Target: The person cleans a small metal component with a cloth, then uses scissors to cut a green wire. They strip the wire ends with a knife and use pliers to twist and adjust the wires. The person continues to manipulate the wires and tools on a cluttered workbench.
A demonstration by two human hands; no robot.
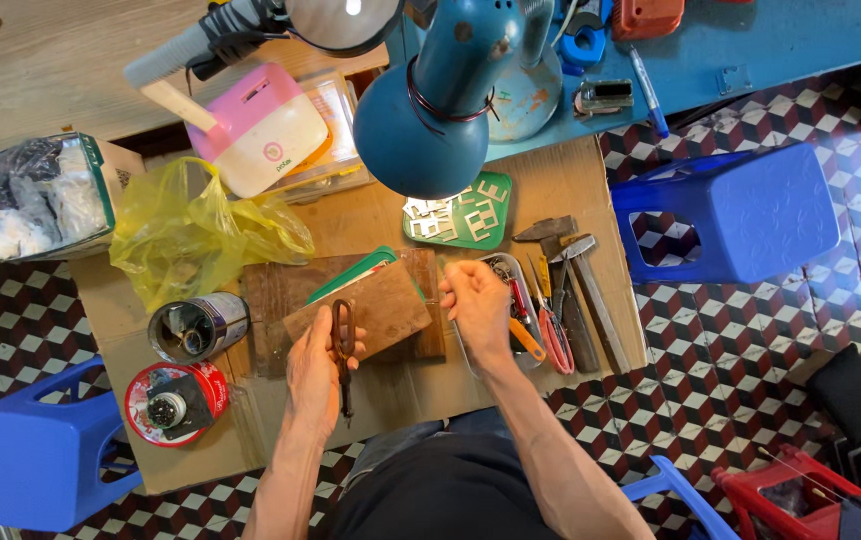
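Gripping dark, rusty shears (343, 352) in your left hand (313, 378), fingers through the loops, blades toward you, near-vertical, right hand (478, 306) loosely curled, pinch unclear.

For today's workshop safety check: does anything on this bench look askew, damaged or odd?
Mostly a busy bench. One oddity: the blue lamp hangs low over the middle and hides part of the green tray. The left hand holds scissors over a wood block; nothing looks spilled or broken.
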